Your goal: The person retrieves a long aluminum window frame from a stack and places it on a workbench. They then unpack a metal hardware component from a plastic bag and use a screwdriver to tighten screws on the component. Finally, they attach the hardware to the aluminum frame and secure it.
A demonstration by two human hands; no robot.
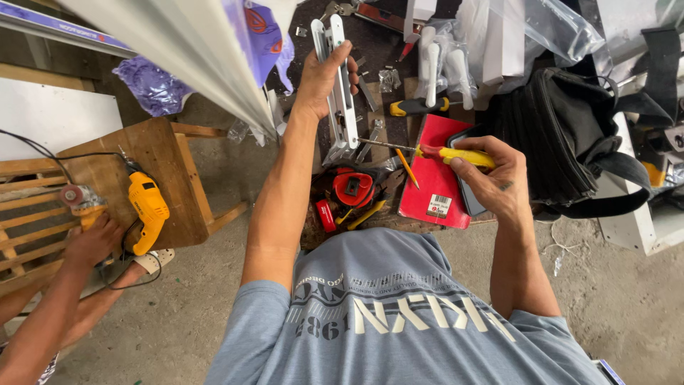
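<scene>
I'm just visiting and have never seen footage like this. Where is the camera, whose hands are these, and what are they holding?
There is one picture, taken by a camera worn on a person's head and looking down, so you see their grey shirt at the bottom and both bare arms reaching forward.

The left hand grips a long white metal lock plate. The right hand holds a yellow-handled screwdriver, its tip touching the lower end of the plate.

On the cluttered surface below lie a red tape measure, a red booklet, a second screwdriver and white handles in plastic wrap. A black tool bag sits to the right.

At lower left, another person's hand rests beside a yellow power drill on a wooden stool.
</scene>
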